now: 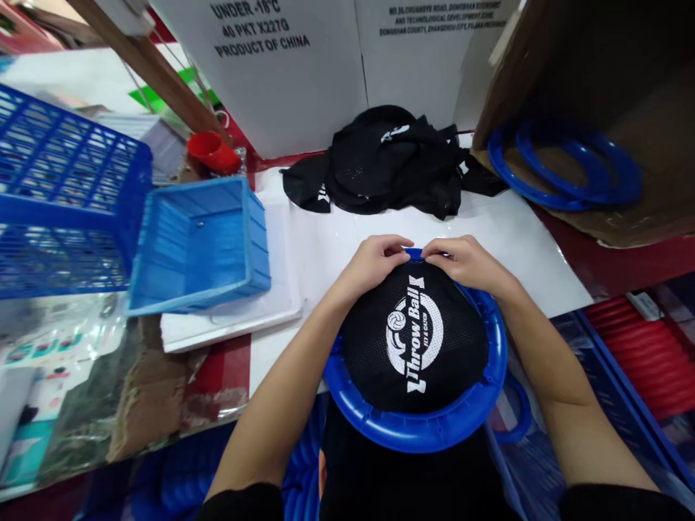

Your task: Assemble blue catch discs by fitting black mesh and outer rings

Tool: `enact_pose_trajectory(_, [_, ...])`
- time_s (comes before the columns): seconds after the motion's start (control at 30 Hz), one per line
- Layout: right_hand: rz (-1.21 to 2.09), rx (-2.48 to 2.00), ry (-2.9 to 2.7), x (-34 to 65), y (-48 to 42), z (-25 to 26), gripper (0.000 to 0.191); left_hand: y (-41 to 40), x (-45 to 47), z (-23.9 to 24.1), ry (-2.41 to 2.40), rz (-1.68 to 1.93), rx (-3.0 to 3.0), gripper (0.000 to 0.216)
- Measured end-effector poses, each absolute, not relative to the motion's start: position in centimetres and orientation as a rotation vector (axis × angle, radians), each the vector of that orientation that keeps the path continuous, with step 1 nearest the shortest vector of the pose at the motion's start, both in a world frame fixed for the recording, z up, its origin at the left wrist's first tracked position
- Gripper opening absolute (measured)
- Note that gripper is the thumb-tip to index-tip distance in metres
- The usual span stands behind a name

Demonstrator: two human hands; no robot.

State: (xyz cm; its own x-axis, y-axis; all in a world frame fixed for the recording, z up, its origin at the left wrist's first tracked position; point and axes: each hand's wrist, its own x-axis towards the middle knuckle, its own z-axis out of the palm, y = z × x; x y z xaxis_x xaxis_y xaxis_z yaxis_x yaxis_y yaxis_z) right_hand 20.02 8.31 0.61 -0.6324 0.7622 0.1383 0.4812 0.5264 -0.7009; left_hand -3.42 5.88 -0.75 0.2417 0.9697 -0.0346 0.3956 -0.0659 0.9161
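My left fingers (398, 241) and right fingers (444, 247), nearly closed, pinch the far rim of the blue ring (418, 432), at the edge of its black mesh (369, 354). The ring is at the near edge of the surface (320, 239).

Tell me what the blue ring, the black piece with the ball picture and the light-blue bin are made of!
The blue ring looks like shiny, hard plastic: it gleams. The black piece seems to be matte mesh fabric; tiny holes show. The light-blue bin is probably plastic too, duller, with ribbed sides.
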Motion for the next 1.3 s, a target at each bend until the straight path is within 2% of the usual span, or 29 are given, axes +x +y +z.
enact_pose_trajectory(0.1, [0.936,-1.027,-2.295,20.1,8.6,0.5,0.018,5.9,-3.4,-1.0,1.290,0.837,1.596,0.030])
enact_pose_trajectory(0.3, [0.976,-1.038,-2.239,20.0,8.6,0.4,0.014,6.0,-3.4,-1.1,1.313,0.816,1.627,0.022])
enact_pose_trajectory(0.83, [0.568,-1.085,-2.434,19.5,7.0,0.2,0.022,6.4,-3.2,-0.7,1.356,0.793,1.598,0.009])
enact_pose_trajectory(1.3, [0.624,-1.136,-2.467,19.3,7.4,0.3,0.025,6.3,-3.1,0.1,1.397,0.790,1.693,0.014])
